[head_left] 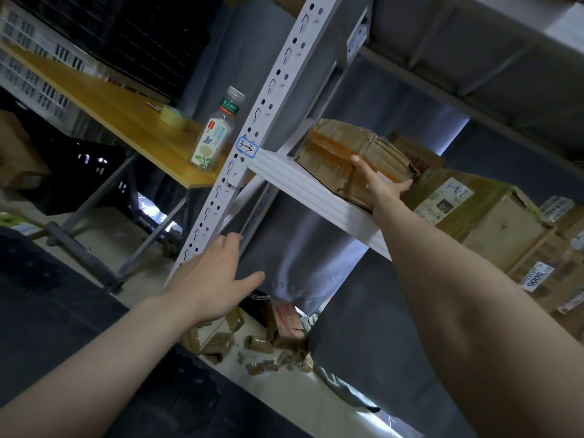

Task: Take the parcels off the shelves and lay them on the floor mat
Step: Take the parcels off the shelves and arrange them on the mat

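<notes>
Currently our right hand point(377, 184) grips the crumpled, taped brown cardboard parcel point(341, 147) on the white metal shelf point(300, 181); left hand point(215, 276) spread, empty. Pulled one-handed, it could tip off.

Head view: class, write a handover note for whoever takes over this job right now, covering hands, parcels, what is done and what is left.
Right hand grips the taped parcel at the shelf edge, not yet lifted off.
Left hand open, empty, by the upright.
Large carton sits on the same shelf, further right.
Done: nothing shown laid on a mat.
Left: carry this parcel down, then the others.
</notes>
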